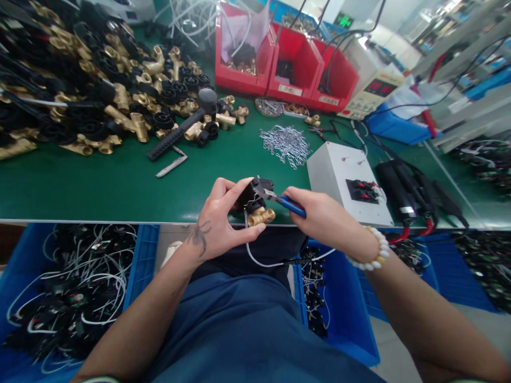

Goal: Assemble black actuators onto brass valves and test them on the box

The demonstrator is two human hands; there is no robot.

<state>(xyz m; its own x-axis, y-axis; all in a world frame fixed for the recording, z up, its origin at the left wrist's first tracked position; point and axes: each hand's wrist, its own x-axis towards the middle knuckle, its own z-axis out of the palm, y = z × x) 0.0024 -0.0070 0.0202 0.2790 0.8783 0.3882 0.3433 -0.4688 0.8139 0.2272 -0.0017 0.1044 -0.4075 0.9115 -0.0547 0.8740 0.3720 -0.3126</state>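
At the bench's front edge, my left hand (217, 218) is closed round a black valve assembly (248, 198) with a brass fitting (261, 216) at its lower end. A white cable (255, 260) hangs from the assembly and loops down to the right. My right hand (323, 215) grips blue-handled pliers (291, 205). The metal jaws of the pliers lie against the top of the black part, near a thin bent wire clip (252, 200). Whether the jaws pinch the clip, I cannot tell. Beyond my hands lies a pile of small metal wire clips (285, 144).
Brass and black valve parts (136, 101) are heaped at the back left, with a black mallet (179, 130) in front. Red bins (297, 80) stand behind. A grey box (347, 181) is right of my hand. Blue crates (139, 255) with cabled parts sit below the bench.
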